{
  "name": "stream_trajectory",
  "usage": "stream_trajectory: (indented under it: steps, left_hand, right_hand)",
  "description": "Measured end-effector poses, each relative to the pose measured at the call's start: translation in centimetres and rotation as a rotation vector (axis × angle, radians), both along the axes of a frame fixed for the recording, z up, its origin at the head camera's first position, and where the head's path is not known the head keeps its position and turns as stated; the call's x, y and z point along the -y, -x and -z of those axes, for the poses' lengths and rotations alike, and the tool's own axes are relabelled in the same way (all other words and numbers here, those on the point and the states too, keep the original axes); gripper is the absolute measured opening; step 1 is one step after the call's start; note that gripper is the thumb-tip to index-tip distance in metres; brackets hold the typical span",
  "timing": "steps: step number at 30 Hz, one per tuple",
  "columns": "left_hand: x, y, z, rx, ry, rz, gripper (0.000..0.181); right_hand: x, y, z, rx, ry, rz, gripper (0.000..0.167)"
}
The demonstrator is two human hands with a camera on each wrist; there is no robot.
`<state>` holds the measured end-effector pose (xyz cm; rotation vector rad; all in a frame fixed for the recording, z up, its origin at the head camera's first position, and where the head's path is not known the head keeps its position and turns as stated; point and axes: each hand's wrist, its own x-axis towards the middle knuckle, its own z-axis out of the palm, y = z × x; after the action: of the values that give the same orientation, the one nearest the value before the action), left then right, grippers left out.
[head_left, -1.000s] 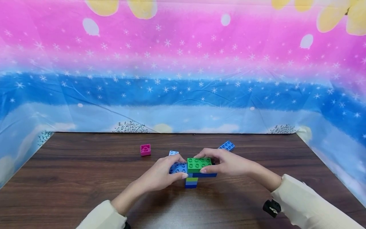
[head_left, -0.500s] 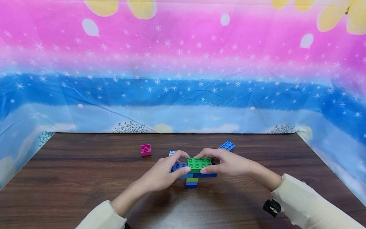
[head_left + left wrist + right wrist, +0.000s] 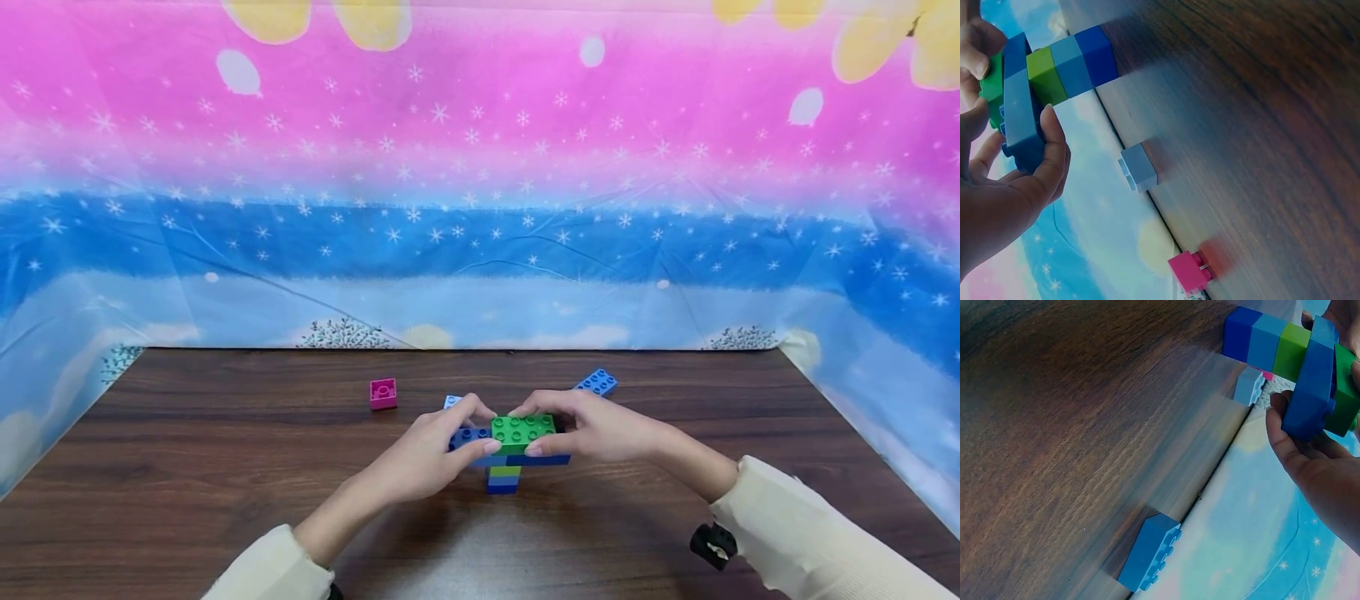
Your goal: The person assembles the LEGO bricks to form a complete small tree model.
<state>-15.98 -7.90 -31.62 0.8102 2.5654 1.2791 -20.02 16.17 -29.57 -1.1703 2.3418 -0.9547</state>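
the green brick is lying flat, studs up, bridging the mid-blue brick and the navy brick, which are sitting end to end beneath it; whether it is fully pressed down cannot be told. the right hand is grasping the green brick at its right end, thumb pressing the front face and a finger reaching over the back, other fingers curling under the navy brick. the left hand is gripping the mid-blue brick just left of the green brick, fingers curling under it, thumb tip touching the green brick's front left corner. under the green brick's left part, a column is standing: a lime brick on top, a sky-blue brick in the middle, a deep-blue brick at the bottom, resting on the wooden table. behind and left of the green brick, a pale blue brick is showing partly; farther left, a pink brick is lying upside down. behind and right of the green brick, a loose blue brick is lying studs up, and a snowflake-printed cloth is hanging behind everything
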Motion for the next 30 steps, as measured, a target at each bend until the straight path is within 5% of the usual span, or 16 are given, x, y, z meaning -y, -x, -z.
stream_trajectory:
  steps: [30]
  left_hand:
    - [-0.06, 0.24, -0.08, -0.032, -0.01, 0.008, 0.02]
  right_hand:
    - [0.13, -0.3, 0.21, 0.003, 0.009, 0.062, 0.036]
